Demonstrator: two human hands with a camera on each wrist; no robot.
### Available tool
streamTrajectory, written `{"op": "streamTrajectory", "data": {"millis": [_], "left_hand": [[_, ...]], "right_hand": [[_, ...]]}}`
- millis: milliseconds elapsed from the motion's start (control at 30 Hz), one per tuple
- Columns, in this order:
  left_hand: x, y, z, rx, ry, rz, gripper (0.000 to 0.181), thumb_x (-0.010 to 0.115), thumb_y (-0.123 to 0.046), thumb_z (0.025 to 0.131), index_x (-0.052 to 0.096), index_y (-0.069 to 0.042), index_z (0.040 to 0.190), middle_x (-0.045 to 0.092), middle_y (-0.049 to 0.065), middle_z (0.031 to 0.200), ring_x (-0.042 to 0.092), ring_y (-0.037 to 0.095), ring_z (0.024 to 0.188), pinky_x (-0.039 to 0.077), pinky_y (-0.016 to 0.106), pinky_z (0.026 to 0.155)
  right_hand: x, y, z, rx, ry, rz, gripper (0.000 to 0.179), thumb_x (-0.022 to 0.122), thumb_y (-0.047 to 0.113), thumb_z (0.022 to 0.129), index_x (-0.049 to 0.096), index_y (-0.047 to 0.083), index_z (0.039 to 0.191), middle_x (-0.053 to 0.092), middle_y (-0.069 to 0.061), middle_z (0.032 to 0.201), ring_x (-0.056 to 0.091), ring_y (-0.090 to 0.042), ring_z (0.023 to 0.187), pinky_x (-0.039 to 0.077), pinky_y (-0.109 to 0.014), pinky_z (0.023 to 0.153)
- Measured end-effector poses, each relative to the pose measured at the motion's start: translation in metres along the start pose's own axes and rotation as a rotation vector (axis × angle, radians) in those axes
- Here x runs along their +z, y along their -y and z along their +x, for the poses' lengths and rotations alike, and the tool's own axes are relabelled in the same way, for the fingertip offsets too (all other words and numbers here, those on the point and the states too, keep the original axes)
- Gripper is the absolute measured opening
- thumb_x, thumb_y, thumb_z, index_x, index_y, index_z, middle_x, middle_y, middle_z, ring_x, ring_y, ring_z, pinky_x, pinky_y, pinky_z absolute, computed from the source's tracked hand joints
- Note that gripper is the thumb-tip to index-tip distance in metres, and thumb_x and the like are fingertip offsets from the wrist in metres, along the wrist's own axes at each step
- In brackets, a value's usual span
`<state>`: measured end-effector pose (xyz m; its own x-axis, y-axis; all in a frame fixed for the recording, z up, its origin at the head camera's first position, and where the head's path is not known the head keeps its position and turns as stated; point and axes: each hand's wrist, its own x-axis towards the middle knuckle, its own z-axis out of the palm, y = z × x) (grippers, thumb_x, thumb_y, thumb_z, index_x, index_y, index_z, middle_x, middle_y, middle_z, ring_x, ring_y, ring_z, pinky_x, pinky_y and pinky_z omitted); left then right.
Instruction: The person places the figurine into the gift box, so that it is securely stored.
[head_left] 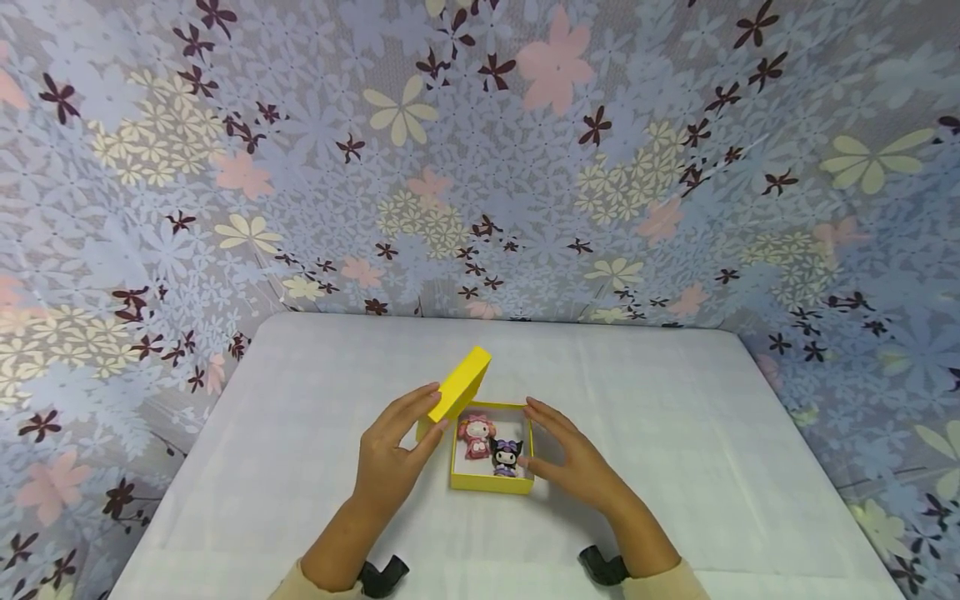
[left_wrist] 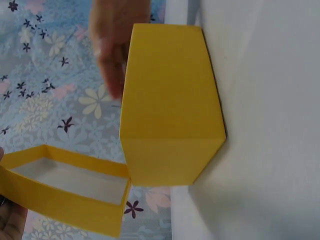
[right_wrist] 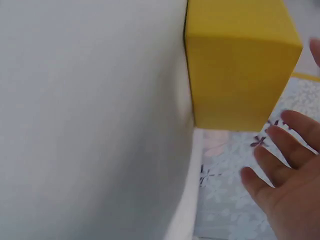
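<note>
A yellow box (head_left: 491,483) with a white inside stands upright and uncovered on the table. Inside it lie a pink figurine (head_left: 477,437) with a bow and a black-and-purple figurine (head_left: 506,458). My left hand (head_left: 393,450) grips a yellow lid (head_left: 461,385) between thumb and fingers, tilted above the box's left side. The left wrist view shows the hollow side of this lid (left_wrist: 65,205). At the box's right side, my right hand (head_left: 581,462) has its fingers loosely spread, holding nothing. In the right wrist view its fingers (right_wrist: 275,165) appear beside the box (right_wrist: 240,85).
A white cloth-covered table (head_left: 637,400) spreads around the box. Behind and beside it hangs a flower-patterned fabric (head_left: 480,167). Black bent pieces sit by the left wrist (head_left: 384,577) and right wrist (head_left: 602,567).
</note>
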<state>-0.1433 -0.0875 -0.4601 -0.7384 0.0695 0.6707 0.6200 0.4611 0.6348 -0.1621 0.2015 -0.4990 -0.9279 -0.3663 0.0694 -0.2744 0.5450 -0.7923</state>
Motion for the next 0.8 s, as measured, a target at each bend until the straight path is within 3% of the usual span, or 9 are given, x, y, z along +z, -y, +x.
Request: {"op": "streamTrajectory", "data": {"millis": [133,267,433,600,700,800], "left_hand": [[0.005,-0.002,-0.002,0.008,0.009,-0.013,0.043,0.080,-0.002,0.084,0.071,-0.009,0.125,0.066,0.008,0.135,0.063,0.026,0.125,0.044,0.015,0.107],[0.009,-0.004,-0.003,0.036,0.006,-0.022,0.044,0.082,0.000,0.082,0.071,-0.008,0.124,0.066,0.008,0.134,0.062,0.025,0.124,0.045,0.015,0.108],[0.016,-0.006,-0.005,0.103,0.019,-0.019,0.046,0.084,0.001,0.078,0.072,-0.007,0.122,0.066,0.009,0.131,0.063,0.027,0.120,0.046,0.014,0.107],[0.024,-0.010,-0.008,0.157,0.055,-0.033,0.044,0.085,-0.002,0.077,0.073,-0.010,0.118,0.066,0.008,0.130,0.062,0.025,0.119,0.046,0.014,0.106],[0.028,-0.013,-0.010,0.174,0.073,-0.033,0.042,0.086,-0.004,0.078,0.073,-0.011,0.117,0.066,0.006,0.130,0.061,0.023,0.119,0.046,0.016,0.107],[0.032,-0.015,-0.011,0.205,0.091,-0.035,0.044,0.087,-0.003,0.076,0.072,-0.011,0.117,0.066,0.007,0.129,0.061,0.023,0.118,0.047,0.019,0.107]], "right_hand": [[0.000,0.011,0.002,-0.049,-0.109,0.018,0.070,0.077,0.028,0.091,0.044,0.038,0.151,0.040,0.010,0.160,0.034,-0.026,0.152,0.032,-0.063,0.119],[-0.001,0.021,0.007,-0.099,-0.168,0.051,0.064,0.074,0.025,0.093,0.046,0.036,0.150,0.047,0.009,0.154,0.044,-0.021,0.145,0.038,-0.055,0.118],[0.000,0.029,0.010,-0.126,-0.181,0.115,0.055,0.069,0.026,0.098,0.049,0.027,0.149,0.055,0.006,0.149,0.055,-0.017,0.135,0.045,-0.039,0.114],[0.002,0.035,0.009,-0.148,-0.172,0.218,0.052,0.061,0.022,0.102,0.045,0.024,0.151,0.057,0.000,0.147,0.061,-0.026,0.128,0.050,-0.022,0.106],[0.003,0.035,0.009,-0.156,-0.176,0.256,0.054,0.060,0.019,0.103,0.041,0.022,0.154,0.059,-0.003,0.145,0.063,-0.025,0.125,0.051,-0.019,0.102],[0.004,0.035,0.008,-0.143,-0.184,0.290,0.057,0.060,0.018,0.103,0.037,0.019,0.156,0.061,-0.006,0.141,0.066,-0.014,0.120,0.052,-0.017,0.100]]}}
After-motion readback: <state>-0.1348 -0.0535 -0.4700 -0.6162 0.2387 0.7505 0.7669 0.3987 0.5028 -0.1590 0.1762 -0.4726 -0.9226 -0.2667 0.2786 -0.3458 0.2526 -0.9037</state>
